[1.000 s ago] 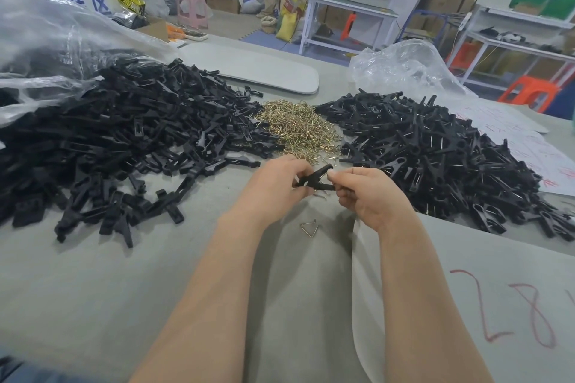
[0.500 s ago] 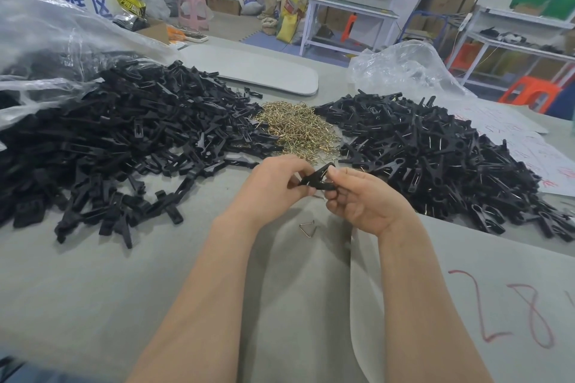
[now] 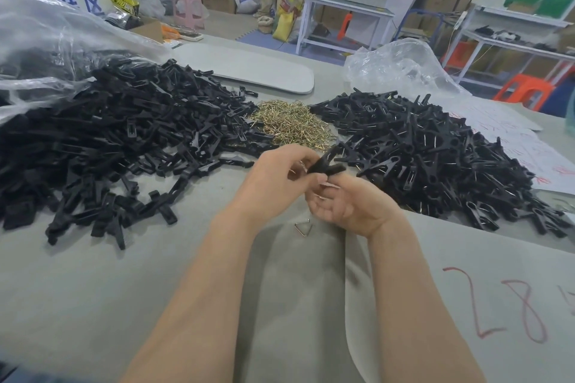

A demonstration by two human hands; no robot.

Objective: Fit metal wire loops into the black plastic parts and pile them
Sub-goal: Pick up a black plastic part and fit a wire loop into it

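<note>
Just in front of the heap of wire loops (image 3: 289,126), both hands are up off the worktop (image 3: 93,289) and meeting on one black plastic part (image 3: 326,162). Fingers of the left hand (image 3: 273,183) curl in and pinch the part's near end. Beneath it the right hand (image 3: 350,207) sits palm-up, fingers curled, nipping that same end. A glint at the left fingertips could be a loop, but it's too small to call.

This looks like the fitting step. Best to steady the part with one hand, line the loop's open ends up with the slots and press evenly, so the wire seats on both sides and doesn't spring out.

The part's two arms splay open. Its long axis slants up and away from the hands towards the loop heap, free tips pointing off to the heap's right side.

A spare wire triangle (image 3: 303,228) lies on the worktop, nearer than the hands. Left of the loop heap sprawls the big pile of bare black parts (image 3: 124,140). Right of it is the pile showing wire (image 3: 420,158), where this one should land.
</note>
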